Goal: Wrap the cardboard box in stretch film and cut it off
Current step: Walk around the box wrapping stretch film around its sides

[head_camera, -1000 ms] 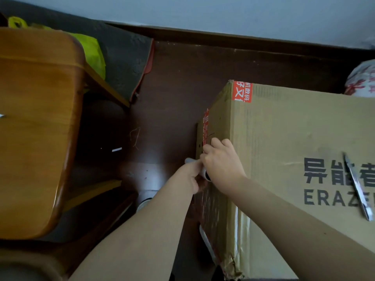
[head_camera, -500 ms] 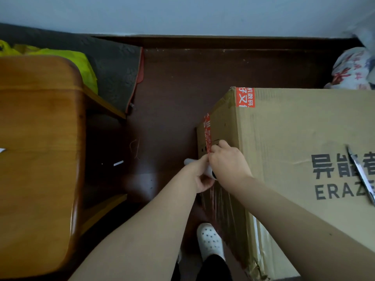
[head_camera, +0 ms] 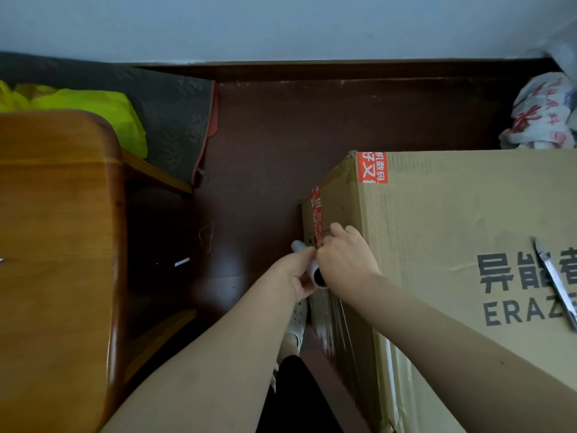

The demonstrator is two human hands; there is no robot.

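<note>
A large cardboard box with dark print and red tape stands on the dark floor at the right. My left hand and my right hand both grip a white stretch film roll held against the box's left side. Clear film runs from the roll down along that side, towards me. A pair of scissors lies on top of the box at the right edge.
A wooden table fills the left, with a yellow-green bag and a dark mat behind it. A white and red bundle lies behind the box. My white shoe stands beside the box.
The view has tilted, so the box sits lower in frame. Both hands with the roll have stayed on the box's left side, with film stretched behind them.
</note>
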